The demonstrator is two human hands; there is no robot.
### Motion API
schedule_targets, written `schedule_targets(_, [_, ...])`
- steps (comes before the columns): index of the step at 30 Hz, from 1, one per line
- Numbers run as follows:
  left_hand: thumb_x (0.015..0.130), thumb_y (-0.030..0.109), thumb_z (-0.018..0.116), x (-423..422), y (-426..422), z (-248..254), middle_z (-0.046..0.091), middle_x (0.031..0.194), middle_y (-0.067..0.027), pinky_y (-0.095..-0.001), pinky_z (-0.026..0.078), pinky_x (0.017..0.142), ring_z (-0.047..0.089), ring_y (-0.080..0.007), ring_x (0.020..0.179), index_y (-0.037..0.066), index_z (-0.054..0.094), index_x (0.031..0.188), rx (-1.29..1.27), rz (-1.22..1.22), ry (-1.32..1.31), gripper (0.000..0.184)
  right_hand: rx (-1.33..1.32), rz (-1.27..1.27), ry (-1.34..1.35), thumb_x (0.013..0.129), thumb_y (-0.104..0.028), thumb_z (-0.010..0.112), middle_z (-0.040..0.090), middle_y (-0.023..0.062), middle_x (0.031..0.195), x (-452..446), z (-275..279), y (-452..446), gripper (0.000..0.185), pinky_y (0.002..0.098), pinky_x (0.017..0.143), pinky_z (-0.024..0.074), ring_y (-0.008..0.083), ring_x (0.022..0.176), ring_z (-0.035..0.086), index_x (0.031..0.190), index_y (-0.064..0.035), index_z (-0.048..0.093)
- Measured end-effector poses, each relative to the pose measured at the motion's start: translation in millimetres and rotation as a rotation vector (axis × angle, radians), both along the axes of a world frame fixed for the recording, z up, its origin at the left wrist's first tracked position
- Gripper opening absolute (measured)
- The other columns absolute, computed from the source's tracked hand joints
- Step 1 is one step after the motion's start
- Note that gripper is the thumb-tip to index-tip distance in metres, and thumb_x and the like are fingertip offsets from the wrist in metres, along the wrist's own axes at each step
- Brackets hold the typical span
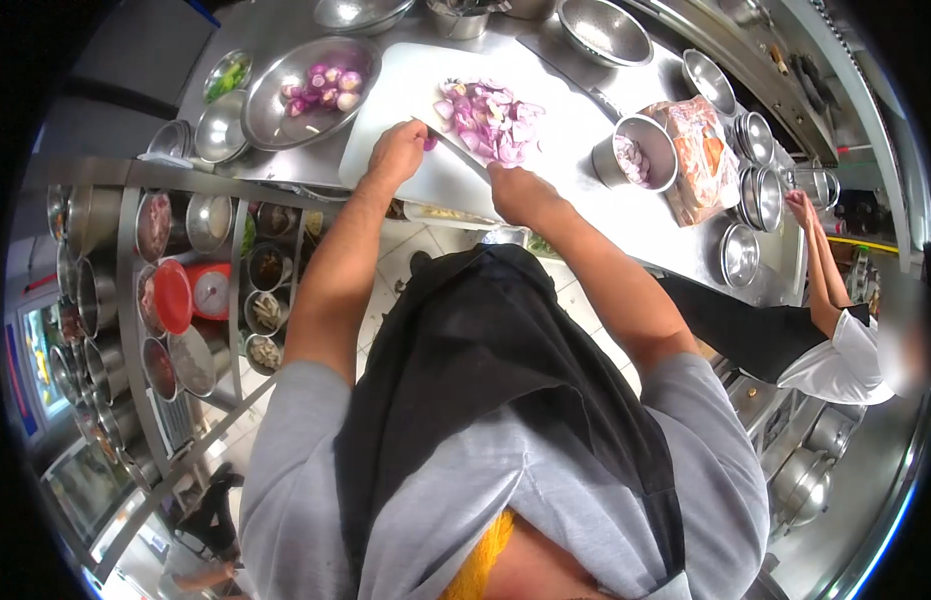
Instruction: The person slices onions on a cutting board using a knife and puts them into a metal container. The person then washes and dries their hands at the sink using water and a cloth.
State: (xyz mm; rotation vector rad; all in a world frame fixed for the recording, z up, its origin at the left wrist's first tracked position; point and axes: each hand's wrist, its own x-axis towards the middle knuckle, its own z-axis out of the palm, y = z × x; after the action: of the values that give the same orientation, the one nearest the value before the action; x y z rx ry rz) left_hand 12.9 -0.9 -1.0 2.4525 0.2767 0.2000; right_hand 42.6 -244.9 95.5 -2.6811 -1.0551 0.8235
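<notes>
My right hand (528, 193) is closed around the handle of a knife (460, 147). Its blade slants up and left over the white cutting board (391, 95), with the tip end close to my left hand (396, 153). The left fingers are curled together at a purple piece of red onion (430, 144), which shows just beside the fingertips. Beyond the blade lies a loose pile of cut red onion (493, 115). On the left, a wide metal bowl (271, 110) holds several whole peeled red onions (326, 88).
Right of the board stand a metal pot (608, 165) with pale pieces inside and a plastic-wrapped package (698, 165). Stacked metal bowls (756, 200) line the right side. A shelf rack with food containers (211, 220) is at left. Another person (836, 350) works at far right.
</notes>
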Motion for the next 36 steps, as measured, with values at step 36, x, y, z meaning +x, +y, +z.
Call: schedule_targets(36, [0.087, 0.018, 0.067, -5, 1, 7, 0.069, 0.095, -0.0193, -0.0444, 0.051, 0.082, 0.066, -0.0355, 0.091, 0.006, 0.063, 0.104, 0.074, 0.147, 0.134, 0.021, -0.014, -0.129, 0.046, 0.093, -0.007, 0.043, 0.067, 0.0287, 0.108, 15, -4, -1, 0.03, 0.0514, 0.091, 0.0513, 0.0421, 0.104, 0.066, 0.12, 0.0019, 0.054])
